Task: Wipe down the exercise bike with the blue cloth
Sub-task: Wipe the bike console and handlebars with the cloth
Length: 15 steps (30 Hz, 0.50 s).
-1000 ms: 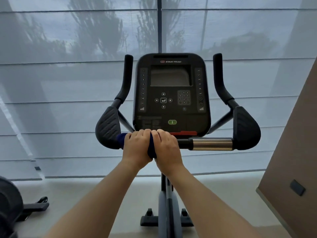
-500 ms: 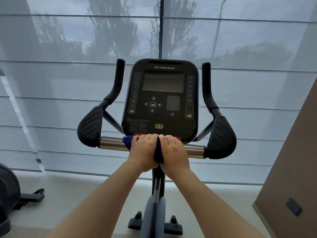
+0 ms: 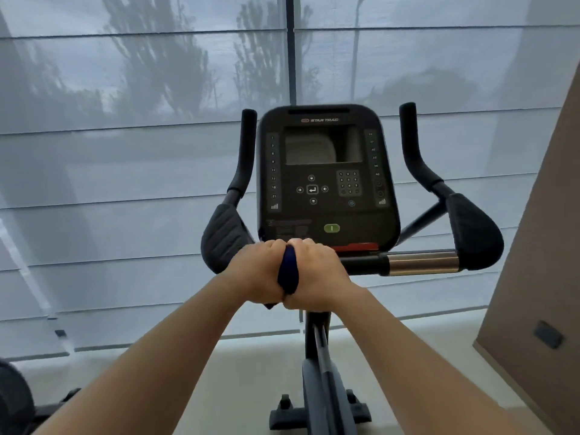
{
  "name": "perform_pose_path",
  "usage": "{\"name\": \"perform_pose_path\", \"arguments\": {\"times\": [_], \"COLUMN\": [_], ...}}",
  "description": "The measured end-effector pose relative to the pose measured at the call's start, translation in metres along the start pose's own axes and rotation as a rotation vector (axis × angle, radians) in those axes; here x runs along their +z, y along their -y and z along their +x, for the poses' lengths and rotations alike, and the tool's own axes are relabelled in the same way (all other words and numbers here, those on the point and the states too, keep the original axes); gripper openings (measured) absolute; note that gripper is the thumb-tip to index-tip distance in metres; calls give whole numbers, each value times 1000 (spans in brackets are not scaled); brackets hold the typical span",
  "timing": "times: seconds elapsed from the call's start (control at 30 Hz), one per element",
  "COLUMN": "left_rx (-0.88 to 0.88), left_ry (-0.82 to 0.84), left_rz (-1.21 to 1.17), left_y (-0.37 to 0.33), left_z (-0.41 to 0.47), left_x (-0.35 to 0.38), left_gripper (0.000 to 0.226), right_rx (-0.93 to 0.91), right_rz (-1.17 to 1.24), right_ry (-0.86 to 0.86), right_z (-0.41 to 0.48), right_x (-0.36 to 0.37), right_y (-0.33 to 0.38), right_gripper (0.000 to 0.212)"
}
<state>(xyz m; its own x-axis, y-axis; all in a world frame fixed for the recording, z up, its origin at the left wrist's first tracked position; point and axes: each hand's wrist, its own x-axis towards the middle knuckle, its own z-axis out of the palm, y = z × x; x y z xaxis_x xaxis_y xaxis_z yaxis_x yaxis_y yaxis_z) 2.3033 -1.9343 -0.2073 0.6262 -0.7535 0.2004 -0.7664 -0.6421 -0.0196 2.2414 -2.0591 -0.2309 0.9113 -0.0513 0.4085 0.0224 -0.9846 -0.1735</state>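
Blue cloth (image 3: 288, 271) shows only as a strip between your fists. Your left hand (image 3: 257, 273) and right hand (image 3: 317, 274) clench it round the crossbar (image 3: 361, 264), just below the console (image 3: 326, 177). Keep it wrapped, squeeze evenly, then slide right along the bar — toward the bare steel sleeve (image 3: 422, 263).

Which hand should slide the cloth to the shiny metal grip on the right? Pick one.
Right, probably. The right hand grips the cloth on the side nearer the metal grip; the left hand sits beyond the cloth, farther away.
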Motion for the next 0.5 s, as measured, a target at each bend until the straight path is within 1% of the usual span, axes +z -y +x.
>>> {"name": "perform_pose_path", "arguments": {"times": [0.07, 0.13, 0.2, 0.3, 0.33, 0.4, 0.5], "left_rx": [17, 24, 39, 47, 50, 55, 68], "left_ry": [28, -49, -159, -324, -365, -408, -367], "left_rz": [25, 44, 56, 68, 70, 73, 93], "left_y": [5, 2, 0, -1, 0, 1, 3], "left_z": [2, 1, -4, -10, -10, -9, -4], "left_x": [-3, 0, 9, 23, 26, 31, 30], "left_gripper": [60, 61, 60, 55, 52, 49, 53], "right_rx": [60, 99, 118, 125, 132, 131, 115], "right_rz": [-18, -22, -36, -88, -78, -39, -14], "right_ry": [88, 80, -15, -278, -337, -394, -401], "right_z": [10, 10, 5, -4, -7, -9, -9], "right_x": [-3, -2, 4, 23, 30, 40, 42], "right_y": [4, 3, 6, 13, 15, 13, 7], "right_gripper": [84, 83, 75, 48, 43, 47, 56]}}
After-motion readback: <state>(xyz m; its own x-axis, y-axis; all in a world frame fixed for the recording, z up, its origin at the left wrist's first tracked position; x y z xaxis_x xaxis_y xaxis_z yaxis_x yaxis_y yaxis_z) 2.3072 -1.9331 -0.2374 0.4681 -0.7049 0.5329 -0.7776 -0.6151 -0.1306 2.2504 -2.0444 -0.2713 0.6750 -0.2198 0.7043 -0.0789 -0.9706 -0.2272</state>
